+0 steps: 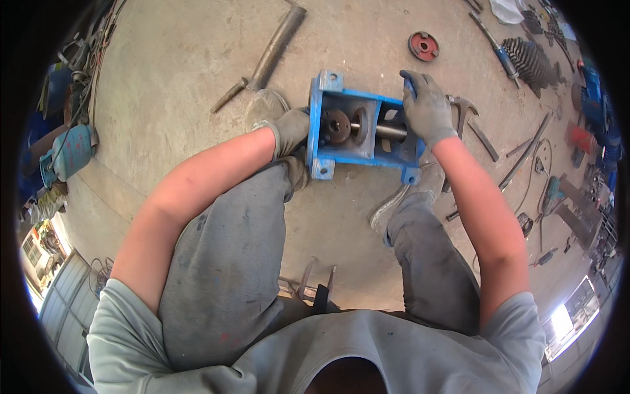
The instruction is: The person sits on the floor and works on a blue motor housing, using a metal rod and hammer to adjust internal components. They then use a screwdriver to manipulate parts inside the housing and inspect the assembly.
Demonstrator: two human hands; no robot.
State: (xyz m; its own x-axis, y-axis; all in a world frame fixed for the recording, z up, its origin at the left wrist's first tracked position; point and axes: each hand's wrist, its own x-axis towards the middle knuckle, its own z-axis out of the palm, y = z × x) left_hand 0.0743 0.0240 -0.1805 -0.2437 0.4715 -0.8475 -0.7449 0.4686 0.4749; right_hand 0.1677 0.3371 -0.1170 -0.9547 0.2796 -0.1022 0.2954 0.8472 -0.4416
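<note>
A blue-painted steel housing point(374, 160) stands on the concrete floor between my feet, its open side facing up. Inside it, a bare metal shaft point(392, 131) runs lengthwise through the middle wall, with a round brown flange point(336, 126) at its left part. My gloved left hand point(294, 129) grips the housing's left end, the fingertips hidden behind the end wall. At the opposite end, my gloved right hand point(429, 106) lies against the housing with its fingers bent past the upper corner. The palm side is hidden, so what it grasps there does not show.
A thick steel bar point(278, 47) and a large bolt point(229, 95) lie beyond my left foot. A red coupling disc point(424, 47) lies farther out. On the right are a hammer point(462, 111), a flat bar point(483, 139) and a cable. A gas cylinder point(73, 151) stands left.
</note>
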